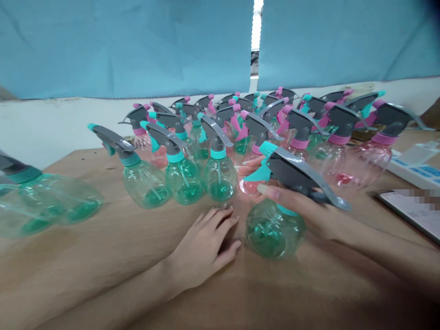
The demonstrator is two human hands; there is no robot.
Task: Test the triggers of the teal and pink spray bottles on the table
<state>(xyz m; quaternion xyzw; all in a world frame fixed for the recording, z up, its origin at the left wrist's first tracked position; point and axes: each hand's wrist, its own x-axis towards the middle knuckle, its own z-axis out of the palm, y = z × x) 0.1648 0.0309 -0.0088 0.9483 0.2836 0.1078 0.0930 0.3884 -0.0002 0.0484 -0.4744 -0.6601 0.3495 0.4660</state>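
Note:
My right hand (305,208) grips a green spray bottle (271,231) around its neck, just below the grey head with a turquoise nozzle and trigger. The bottle leans a little, and its clear green body is round. Palm down on the wooden table (144,279), my left hand (206,243) rests with its fingers slightly apart and holds nothing. Beyond it stand green spray bottles with turquoise collars, the nearest being one bottle (220,181) right behind the fingertips. A pink spray bottle (250,183) is partly hidden behind my right fingers.
Several more pink and green spray bottles crowd the back of the table, such as a pink one (364,160) at right. Other green bottles (82,201) stand at far left. A phone (412,211) and a white power strip (415,167) lie at right. A blue curtain (130,50) hangs behind.

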